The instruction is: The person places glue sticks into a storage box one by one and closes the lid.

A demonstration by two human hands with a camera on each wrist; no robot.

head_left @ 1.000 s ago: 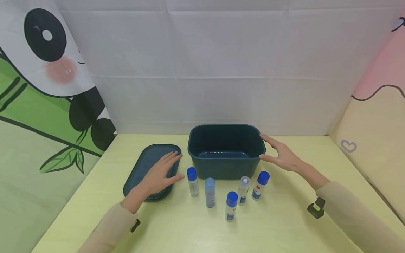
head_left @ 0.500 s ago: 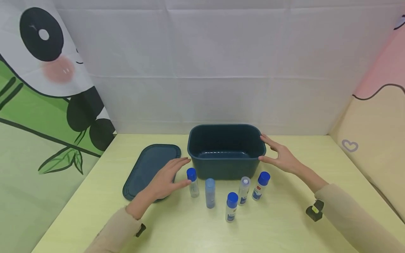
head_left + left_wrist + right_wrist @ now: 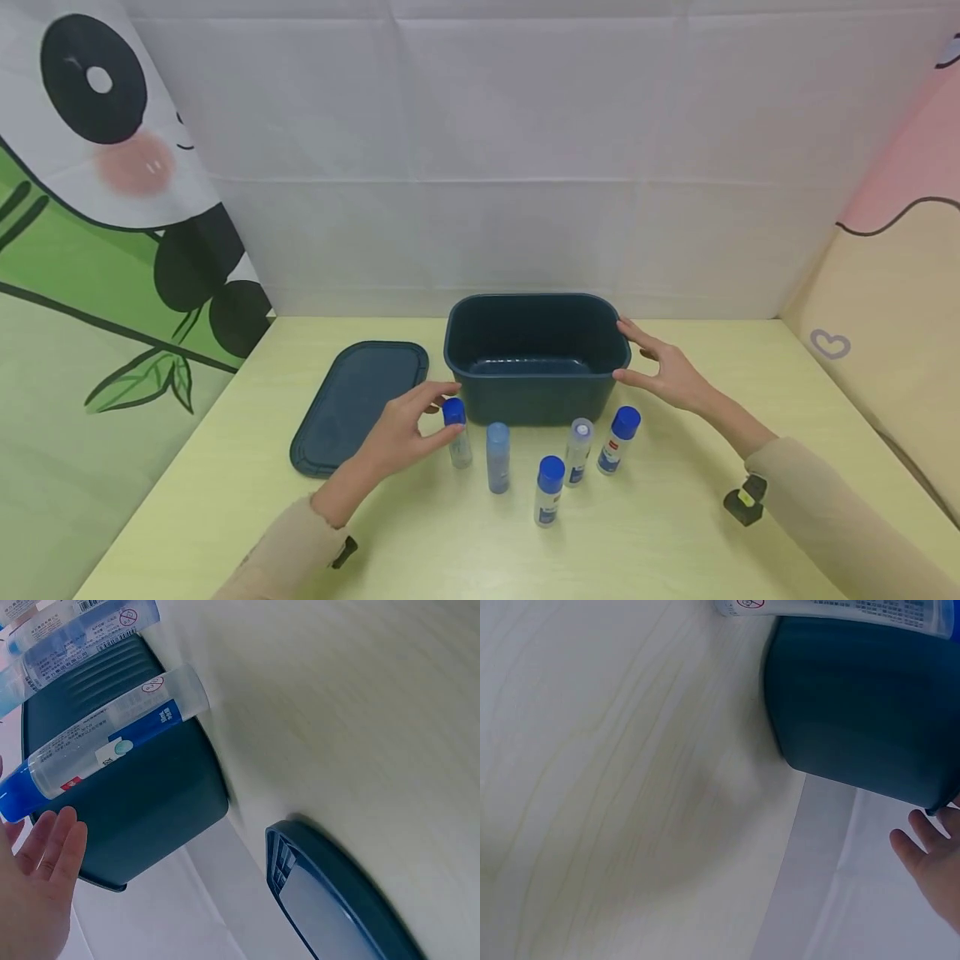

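Around the blue cap of the leftmost clear glue bottle (image 3: 460, 450), my left hand (image 3: 397, 433) has its thumb in front and fingers behind. In the left wrist view, the fingers (image 3: 56, 844) are nearly straight beside the cap of that glue bottle (image 3: 112, 739), which stands upright on the table. My right hand (image 3: 671, 375) is at the right end of the dark teal bin (image 3: 536, 400), thumb and fingers spread, fingertips right at the rim. The right wrist view shows the right hand's fingers (image 3: 922, 844) near the rim, with part of the hand cut off.
Further bottles stand in front of the bin: a pale blue one (image 3: 498, 458), one with a clear cap (image 3: 577, 454), and two blue-capped ones (image 3: 548, 492). A dark teal lid (image 3: 360, 400) lies left of the bin. Behind the table (image 3: 675, 517) hangs a white cloth (image 3: 525, 167).
My left hand has moved right from over the lid to the leftmost glue bottle, its fingers bending in around the cap. The right hand has stayed at the bin's rim.
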